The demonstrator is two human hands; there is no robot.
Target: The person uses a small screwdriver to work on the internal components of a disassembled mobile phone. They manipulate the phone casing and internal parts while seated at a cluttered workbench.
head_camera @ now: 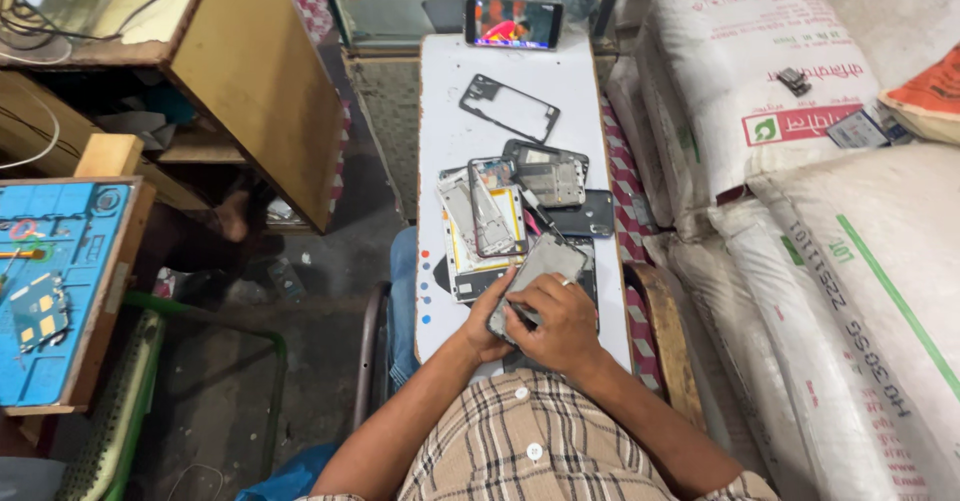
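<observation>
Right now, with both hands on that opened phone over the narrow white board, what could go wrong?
The left hand grips the opened phone while the right hand works a thin tool into it; a slip could gouge the internals.

The pile of phone parts lies right beside the hands, and a nudge could send pieces off the white board to the floor.

The playing phone propped at the far end might topple if the board is jolted.

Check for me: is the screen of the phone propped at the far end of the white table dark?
No, the propped phone at the far end of the white table shows a lit, colourful picture on its screen.
</observation>
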